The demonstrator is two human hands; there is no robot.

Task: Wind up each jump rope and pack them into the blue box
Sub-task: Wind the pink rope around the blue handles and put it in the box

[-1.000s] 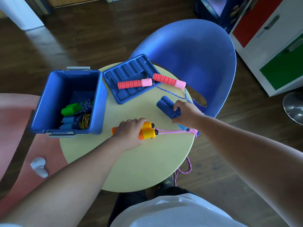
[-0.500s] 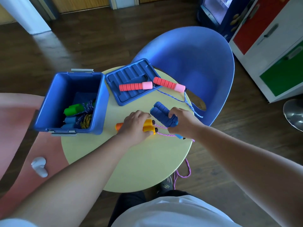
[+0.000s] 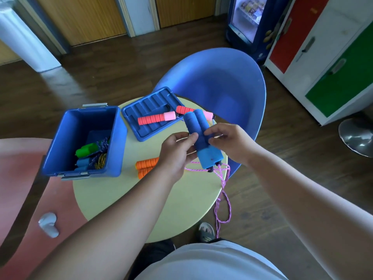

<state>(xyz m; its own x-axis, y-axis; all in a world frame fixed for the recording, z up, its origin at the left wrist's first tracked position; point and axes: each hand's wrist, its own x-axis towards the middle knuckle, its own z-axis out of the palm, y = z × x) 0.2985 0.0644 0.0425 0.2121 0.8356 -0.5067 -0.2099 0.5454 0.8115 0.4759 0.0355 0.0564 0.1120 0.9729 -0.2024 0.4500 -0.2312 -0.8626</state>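
Head cam: blue handles [image 3: 198, 136] held btwn both hands, above table [image 3: 125, 190].

Round table [image 3: 125, 199]: box [image 3: 66, 142], lid [image 3: 145, 104], orange handles [image 3: 146, 167].

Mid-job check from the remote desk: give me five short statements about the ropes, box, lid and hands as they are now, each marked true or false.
1. Both hands hold the pair of blue foam jump-rope handles above the round yellow table. True; left hand, right hand.
2. The open blue plastic box is empty. False: it holds a green handle and wound rope.
3. The orange ribbed handles lie on the table. True.
4. The blue ribbed lid is on the box. False: it lies on the table beside it.
5. The pink cord is fully wound. False: it hangs off the table edge.
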